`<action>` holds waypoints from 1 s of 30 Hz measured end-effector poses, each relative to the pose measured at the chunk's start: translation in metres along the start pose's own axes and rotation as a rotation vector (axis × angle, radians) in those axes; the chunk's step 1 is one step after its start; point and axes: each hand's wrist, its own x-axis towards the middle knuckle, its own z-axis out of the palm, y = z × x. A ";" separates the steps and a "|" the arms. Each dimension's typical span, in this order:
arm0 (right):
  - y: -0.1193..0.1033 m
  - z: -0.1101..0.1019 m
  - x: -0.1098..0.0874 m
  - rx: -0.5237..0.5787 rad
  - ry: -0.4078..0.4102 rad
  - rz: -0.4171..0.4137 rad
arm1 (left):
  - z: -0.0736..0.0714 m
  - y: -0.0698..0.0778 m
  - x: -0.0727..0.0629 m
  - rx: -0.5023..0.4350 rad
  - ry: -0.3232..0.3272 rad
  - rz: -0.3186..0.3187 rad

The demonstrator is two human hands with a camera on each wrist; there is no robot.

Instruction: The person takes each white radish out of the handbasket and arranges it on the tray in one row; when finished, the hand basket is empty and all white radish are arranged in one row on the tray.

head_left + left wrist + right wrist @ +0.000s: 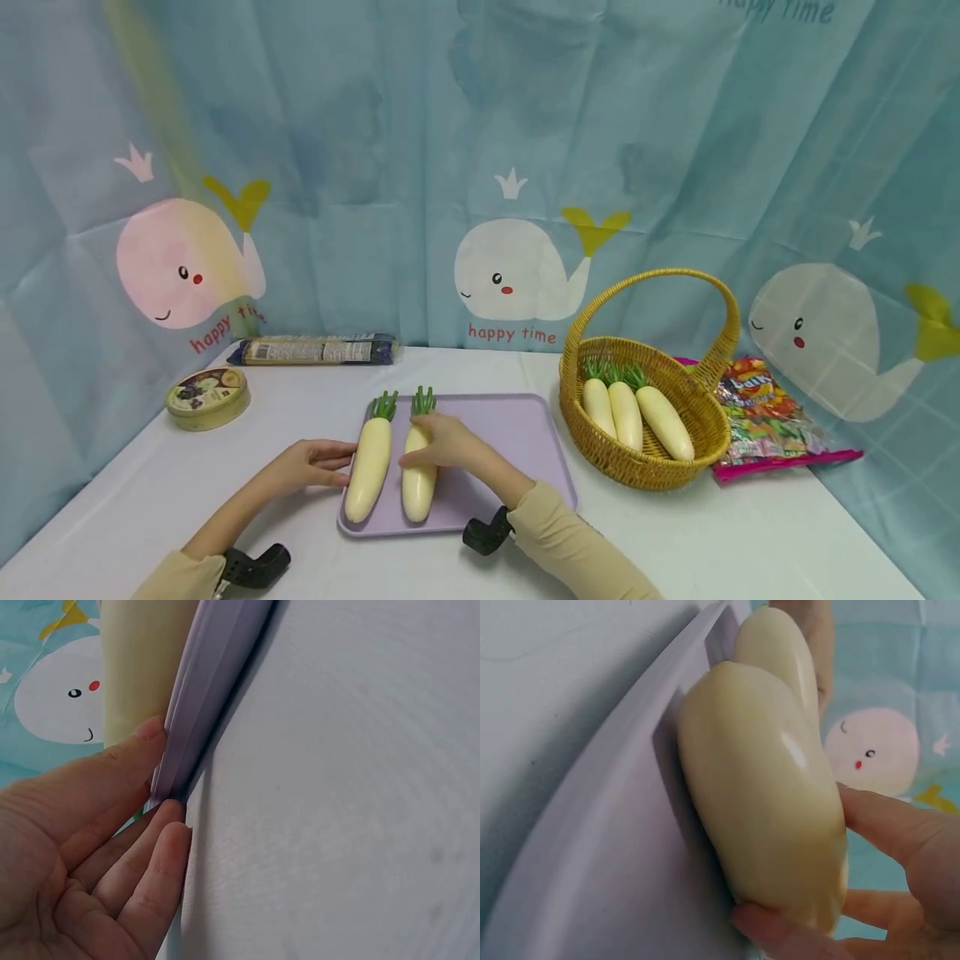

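Two white radishes with green tops lie side by side on a lilac tray (504, 454). My right hand (448, 442) holds the right-hand white radish (418, 498), thumb on one side and fingers on the other. In the right wrist view, that same white radish (757, 780) looks large, with fingertips against its sides. My left hand (300, 467) is at the tray's left edge, beside the left-hand white radish (369, 471). In the left wrist view, the left thumb reaches the tray rim (217, 682) near the radish, and the other fingers extend to its outer side.
Right of the tray stands a wicker basket (637, 475) with a tall handle, holding three white radishes (666, 423). A bright candy bag (772, 417) lies behind it. At the back left are a round tin (207, 398) and a long plastic packet (315, 350). A whale-print curtain (360, 167) hangs behind.
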 end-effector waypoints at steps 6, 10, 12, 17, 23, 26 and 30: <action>-0.003 0.000 -0.005 -0.052 0.000 -0.003 | 0.002 -0.003 0.000 -0.022 -0.007 -0.011; -0.003 -0.009 -0.012 0.047 -0.018 0.022 | 0.002 -0.002 0.000 -0.026 -0.006 -0.018; -0.002 -0.016 -0.017 0.107 -0.037 0.031 | 0.001 -0.001 0.000 -0.020 -0.002 -0.012; 0.004 -0.045 -0.040 0.206 -0.086 0.000 | 0.002 -0.003 0.002 -0.010 0.003 0.005; 0.017 -0.093 -0.075 0.337 -0.093 -0.058 | 0.000 -0.003 0.001 -0.008 0.019 -0.012; 0.028 -0.118 -0.093 0.377 -0.052 -0.070 | 0.000 -0.003 0.002 -0.010 0.014 -0.013; 0.047 -0.139 -0.111 0.355 0.056 -0.020 | 0.001 -0.004 0.002 -0.009 0.009 -0.018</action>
